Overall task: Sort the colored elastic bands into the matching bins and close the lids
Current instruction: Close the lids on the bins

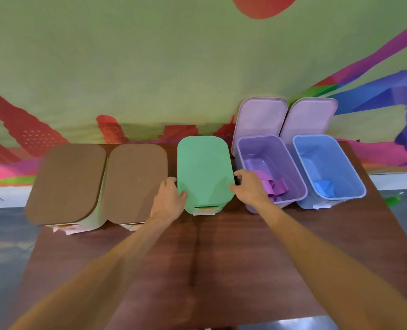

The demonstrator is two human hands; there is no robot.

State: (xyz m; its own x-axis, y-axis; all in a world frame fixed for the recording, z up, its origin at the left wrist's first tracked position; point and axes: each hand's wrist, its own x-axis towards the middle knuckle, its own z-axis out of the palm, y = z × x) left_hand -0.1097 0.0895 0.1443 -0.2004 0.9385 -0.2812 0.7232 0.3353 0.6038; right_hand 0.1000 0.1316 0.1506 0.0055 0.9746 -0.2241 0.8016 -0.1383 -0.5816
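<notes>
Fingertips [183, 194] of the left hand [168, 198] press flat on the near left corner of the green lid [203, 167], thumb lying on top and the other fingers curled down over the lid's left edge. On the opposite side the right hand [248, 186] grips the near right corner, thumb on the top face and fingers bent over the rim, so both hands are clamped on the same lid. It is smooth matte plastic, a rounded rectangle, lying closed on the green bin [201, 209] at the middle of the row.

Left of it stand two pale bins under closed brown lids [66, 182] [135, 179] of the same rounded shape, with a dull, slightly speckled surface. Each of these three bins carries a small label with an orange patch on its near face; the print is too small to read.

Right of the green one, the purple bin [292, 172] is translucent and open, its lilac lid [259, 117] standing upright behind it. A purple elastic band [275, 185], flat and ribbon-like, lies folded at the near end inside. Beside it the blue bin [350, 172] is also open, with a second lilac lid [309, 117] raised behind, and a blue elastic band [325, 186] lies crumpled on its floor near the front wall.

All five bins sit on a dark wood-grain table [221, 258] against a painted wall [150, 67].
</notes>
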